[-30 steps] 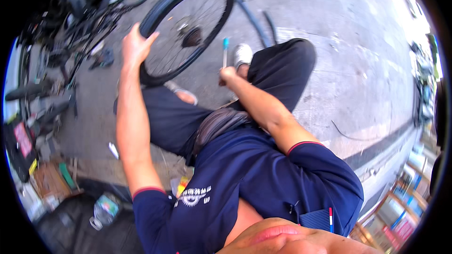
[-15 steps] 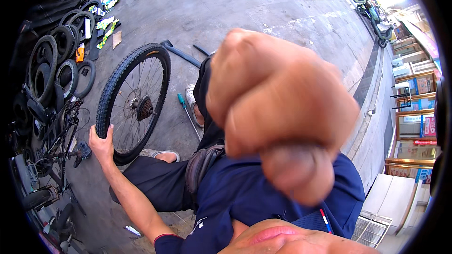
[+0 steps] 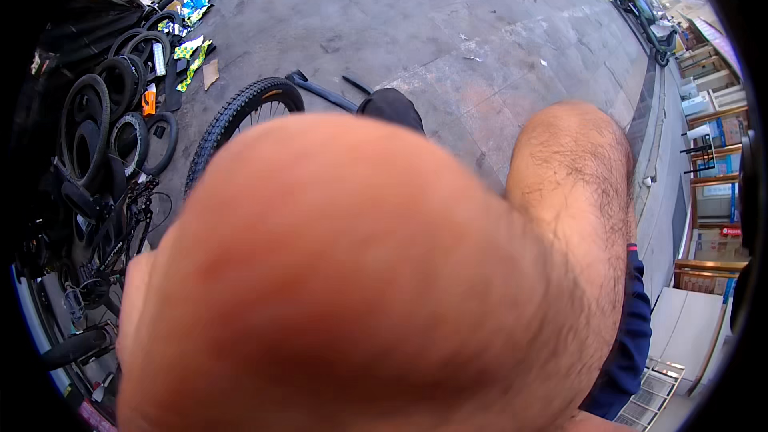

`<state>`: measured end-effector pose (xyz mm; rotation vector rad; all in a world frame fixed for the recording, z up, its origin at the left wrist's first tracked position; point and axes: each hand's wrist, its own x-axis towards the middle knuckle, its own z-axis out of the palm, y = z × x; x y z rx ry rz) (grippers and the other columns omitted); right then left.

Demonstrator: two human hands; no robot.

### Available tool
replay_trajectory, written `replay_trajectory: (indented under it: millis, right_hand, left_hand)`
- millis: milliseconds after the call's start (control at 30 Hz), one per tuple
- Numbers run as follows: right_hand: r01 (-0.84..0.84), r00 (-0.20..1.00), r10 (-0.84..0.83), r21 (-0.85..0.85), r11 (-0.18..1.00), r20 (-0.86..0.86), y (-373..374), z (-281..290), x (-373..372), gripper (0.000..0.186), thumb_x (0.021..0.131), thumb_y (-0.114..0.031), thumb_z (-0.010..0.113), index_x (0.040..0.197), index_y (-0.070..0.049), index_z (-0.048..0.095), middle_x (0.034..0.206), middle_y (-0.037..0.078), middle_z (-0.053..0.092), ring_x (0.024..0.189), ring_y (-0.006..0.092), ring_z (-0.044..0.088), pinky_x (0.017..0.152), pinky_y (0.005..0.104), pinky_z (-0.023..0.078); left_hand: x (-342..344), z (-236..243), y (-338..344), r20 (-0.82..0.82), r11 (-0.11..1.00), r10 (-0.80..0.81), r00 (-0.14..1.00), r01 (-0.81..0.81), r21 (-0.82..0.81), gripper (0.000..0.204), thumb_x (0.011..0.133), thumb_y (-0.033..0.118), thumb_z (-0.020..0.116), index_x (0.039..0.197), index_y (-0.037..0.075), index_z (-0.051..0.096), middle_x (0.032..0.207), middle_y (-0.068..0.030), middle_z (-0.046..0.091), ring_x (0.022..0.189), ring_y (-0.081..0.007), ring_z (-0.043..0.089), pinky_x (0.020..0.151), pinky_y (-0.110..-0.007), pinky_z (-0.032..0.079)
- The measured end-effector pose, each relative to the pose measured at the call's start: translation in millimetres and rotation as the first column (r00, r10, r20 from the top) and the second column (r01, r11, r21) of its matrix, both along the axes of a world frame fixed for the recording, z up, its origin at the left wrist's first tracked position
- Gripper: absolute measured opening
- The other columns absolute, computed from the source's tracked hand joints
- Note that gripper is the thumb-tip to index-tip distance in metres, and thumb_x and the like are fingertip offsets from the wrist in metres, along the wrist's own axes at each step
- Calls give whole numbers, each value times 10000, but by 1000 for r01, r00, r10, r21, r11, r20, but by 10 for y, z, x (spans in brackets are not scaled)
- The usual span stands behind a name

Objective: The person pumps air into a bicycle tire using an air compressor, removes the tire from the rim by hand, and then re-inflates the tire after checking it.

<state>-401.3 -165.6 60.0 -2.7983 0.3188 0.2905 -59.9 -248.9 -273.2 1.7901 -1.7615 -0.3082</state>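
Observation:
My right hand (image 3: pixel 312 272) is very close to the camera, blurred, and covers the middle and lower part of the view. Its bent forearm rises on the right, with the elbow at the top and a dark blue sleeve below it. The fingers cannot be made out. Behind the hand, at the upper left, the top of a bicycle wheel (image 3: pixel 232 116) with a knobby black tyre stands upright. The rest of the wheel and my left hand are hidden. A dark-clothed knee (image 3: pixel 392 106) shows to the right of the wheel.
Old tyres (image 3: pixel 86 124) lie heaped along the left, with a bicycle (image 3: pixel 120 232) in front of them. A flat dark strip of rubber (image 3: pixel 324 94) lies on the pavement beyond the wheel. Parked scooters (image 3: pixel 644 20) and shelves (image 3: pixel 716 168) line the right side.
My right hand has come closer to the camera and moved left and down, now covering my left hand, the screwdriver on the ground and most of the wheel. Its forearm has come into view.

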Motion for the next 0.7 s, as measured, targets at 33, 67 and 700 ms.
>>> replay_trajectory:
  millis: [33, 67, 700]
  right_hand:
    - [14, 1000, -14, -21, 1000, -12, -52, 99, -7, 258, 958, -263, 640, 1128, -91, 731, 1047, 78, 746, 953, 209, 710, 709, 396, 594]
    - [19, 999, -21, -55, 998, -35, -87, 217, -10, 269, 957, -270, 644, 1142, -98, 737, 1063, 76, 752, 971, 211, 718, 716, 399, 601]
    - [534, 830, -515, -39, 845, 216, -2244, -2974, -124, 710, 740, -167, 862, 1387, -103, 578, 1229, 155, 613, 1244, 380, 582, 1051, 456, 496]
  left_hand:
    - [49, -8, -5, 15, 1000, -8, 1000, 8, 15, 466, 828, 222, 870, 1148, -20, 633, 967, -179, 685, 864, -307, 638, 818, -437, 514]
    - [85, -22, -23, 17, 1000, -16, 1000, 15, 17, 474, 830, 211, 868, 1168, -20, 629, 980, -174, 685, 873, -295, 636, 825, -429, 515]
    - [480, -68, 169, 206, 960, 203, 957, -153, -236, 560, 762, 156, 886, 1263, 57, 655, 1088, -138, 682, 1186, -320, 611, 1010, -423, 484]
